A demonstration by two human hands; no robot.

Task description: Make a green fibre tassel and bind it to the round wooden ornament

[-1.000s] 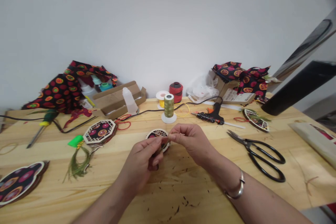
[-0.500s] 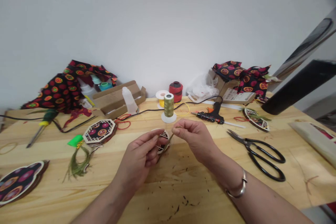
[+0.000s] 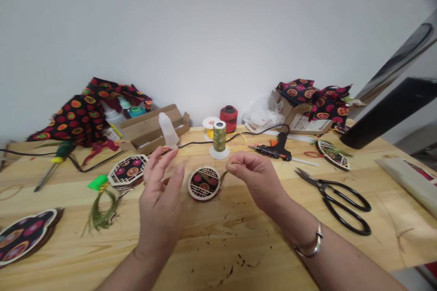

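A round ornament [image 3: 204,183] with a pale lattice rim and dark patterned fabric lies on the table between my hands. My right hand [image 3: 254,177] pinches a bundle of olive-green thread [image 3: 223,175] just beyond the ornament's right edge. To the left of the ornament, my left hand [image 3: 162,195] is raised with its fingers apart and nothing in them. It partly covers the edge of an octagonal ornament [image 3: 128,171]. Behind the round piece stands a spool of olive thread [image 3: 219,137]. A green tassel [image 3: 102,209] lies at the left.
Black-handled scissors [image 3: 336,198] and a glue gun [image 3: 276,148] lie at the right. A screwdriver [image 3: 54,168], a cardboard box [image 3: 150,132] and a plastic bottle [image 3: 169,130] are at the left. A red spool [image 3: 228,118] stands at the back; dark scraps litter the front.
My left hand has moved left, away from the round ornament, and its fingers have opened. The ornament is now uncovered. My right hand keeps its pinch and has barely shifted.
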